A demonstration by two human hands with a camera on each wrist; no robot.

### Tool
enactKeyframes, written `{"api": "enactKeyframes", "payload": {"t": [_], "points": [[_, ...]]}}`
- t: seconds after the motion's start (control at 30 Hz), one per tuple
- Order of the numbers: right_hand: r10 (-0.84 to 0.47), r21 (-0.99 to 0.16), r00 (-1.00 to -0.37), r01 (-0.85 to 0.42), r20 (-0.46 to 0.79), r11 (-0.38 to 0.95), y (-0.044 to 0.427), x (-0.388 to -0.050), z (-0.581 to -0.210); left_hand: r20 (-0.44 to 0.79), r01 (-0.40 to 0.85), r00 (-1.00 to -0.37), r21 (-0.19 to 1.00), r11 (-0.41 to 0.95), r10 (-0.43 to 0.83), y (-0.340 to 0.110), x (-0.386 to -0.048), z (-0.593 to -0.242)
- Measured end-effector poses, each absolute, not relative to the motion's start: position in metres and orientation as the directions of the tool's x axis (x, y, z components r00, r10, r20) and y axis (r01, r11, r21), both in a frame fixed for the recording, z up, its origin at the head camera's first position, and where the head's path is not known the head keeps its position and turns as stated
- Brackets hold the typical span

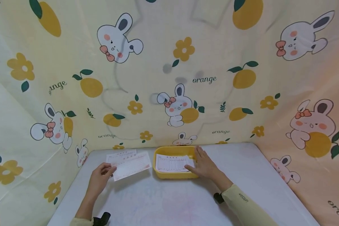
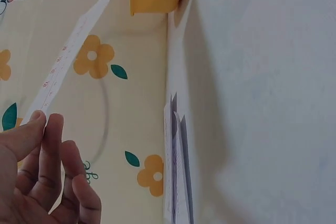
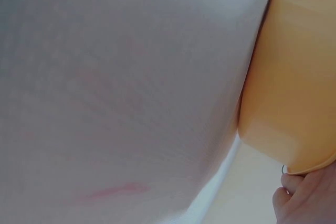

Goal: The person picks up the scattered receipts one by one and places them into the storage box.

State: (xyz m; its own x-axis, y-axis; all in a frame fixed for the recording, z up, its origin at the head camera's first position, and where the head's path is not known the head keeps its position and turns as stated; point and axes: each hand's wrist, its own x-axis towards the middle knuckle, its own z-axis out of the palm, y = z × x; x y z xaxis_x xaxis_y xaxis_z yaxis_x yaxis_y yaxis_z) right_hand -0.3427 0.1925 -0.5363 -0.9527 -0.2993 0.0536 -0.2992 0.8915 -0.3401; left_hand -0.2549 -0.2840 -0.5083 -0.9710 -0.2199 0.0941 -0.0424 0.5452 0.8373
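Note:
My left hand (image 1: 101, 177) pinches the left edge of a printed paper form (image 1: 132, 166) between thumb and fingers. The form is raised and tilted above the table; the left wrist view shows it nearly edge-on. Behind it, more printed forms (image 1: 117, 155) lie on the table, and their slightly lifted edges show in the left wrist view. At the right end of a yellow plastic basket (image 1: 175, 175), my right hand (image 1: 207, 164) holds the rim, its thumb reaching inside over the papers. A stack of similar forms (image 1: 172, 164) lies in the basket.
The white table (image 1: 169, 201) meets a cream curtain (image 1: 158, 72) printed with rabbits and oranges, right behind the basket. Curtain walls also close off the left and right sides. Dark wrist devices (image 1: 101, 218) sit below both hands.

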Motion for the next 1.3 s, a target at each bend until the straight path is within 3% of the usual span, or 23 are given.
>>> {"api": "enactKeyframes", "payload": {"t": [1.3], "points": [[-0.314, -0.342, -0.946, -0.321, 0.077, 0.883, 0.194, -0.342, -0.535, 0.146, 0.074, -0.983, 0.872, 0.484, -0.114, -0.217, -0.294, -0.501]]}}
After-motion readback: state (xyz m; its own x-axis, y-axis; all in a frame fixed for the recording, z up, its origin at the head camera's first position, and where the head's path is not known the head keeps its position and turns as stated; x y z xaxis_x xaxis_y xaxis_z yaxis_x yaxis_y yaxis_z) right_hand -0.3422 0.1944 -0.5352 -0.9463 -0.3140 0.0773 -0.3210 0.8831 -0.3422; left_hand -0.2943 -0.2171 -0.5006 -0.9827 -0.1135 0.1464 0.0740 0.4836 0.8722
